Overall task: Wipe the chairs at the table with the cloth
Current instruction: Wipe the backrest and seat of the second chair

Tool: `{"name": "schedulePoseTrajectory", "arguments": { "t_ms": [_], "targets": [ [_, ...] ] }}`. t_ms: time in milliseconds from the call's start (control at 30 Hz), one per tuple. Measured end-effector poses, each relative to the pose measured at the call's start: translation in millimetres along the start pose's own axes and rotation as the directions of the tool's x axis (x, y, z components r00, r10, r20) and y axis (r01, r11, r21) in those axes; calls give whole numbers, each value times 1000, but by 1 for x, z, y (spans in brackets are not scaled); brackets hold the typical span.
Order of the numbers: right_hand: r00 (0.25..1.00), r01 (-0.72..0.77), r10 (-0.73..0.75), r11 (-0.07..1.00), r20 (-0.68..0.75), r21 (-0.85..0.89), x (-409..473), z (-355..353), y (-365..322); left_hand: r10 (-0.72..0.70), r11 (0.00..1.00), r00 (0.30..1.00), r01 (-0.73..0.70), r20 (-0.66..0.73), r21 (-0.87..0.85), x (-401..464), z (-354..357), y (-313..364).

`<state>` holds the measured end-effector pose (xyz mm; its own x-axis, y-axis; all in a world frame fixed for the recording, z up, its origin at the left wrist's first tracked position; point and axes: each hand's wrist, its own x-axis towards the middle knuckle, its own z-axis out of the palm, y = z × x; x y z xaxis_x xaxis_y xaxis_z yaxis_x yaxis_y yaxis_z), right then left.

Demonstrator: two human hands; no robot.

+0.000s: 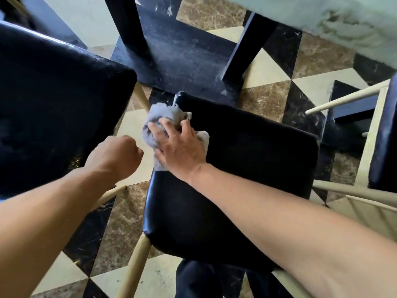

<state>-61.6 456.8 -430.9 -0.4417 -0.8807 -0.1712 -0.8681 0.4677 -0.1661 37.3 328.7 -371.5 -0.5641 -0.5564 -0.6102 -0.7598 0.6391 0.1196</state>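
The right hand (178,145) pressed a crumpled grey cloth (165,119) against the black padded chair seat (236,168) beneath it, gripping it for wiping. The left hand (118,155) hung fisted and empty just beside, likely for balance.

Head view, steeply down, close

Two bare forearms reach up from the lower frame toward its centre, the left hand (117,154) curled into an empty fist, the right hand (179,145) spread with fingers bent, gripping downward.
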Motion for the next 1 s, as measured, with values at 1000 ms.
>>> {"name": "schedulePoseTrajectory", "arguments": {
  "t_ms": [1000],
  "targets": [
    [949,-312,312,918,39,244,-87,-5,134,258,960,957,-239,-133,143,-11,34,151]
  ]
}}
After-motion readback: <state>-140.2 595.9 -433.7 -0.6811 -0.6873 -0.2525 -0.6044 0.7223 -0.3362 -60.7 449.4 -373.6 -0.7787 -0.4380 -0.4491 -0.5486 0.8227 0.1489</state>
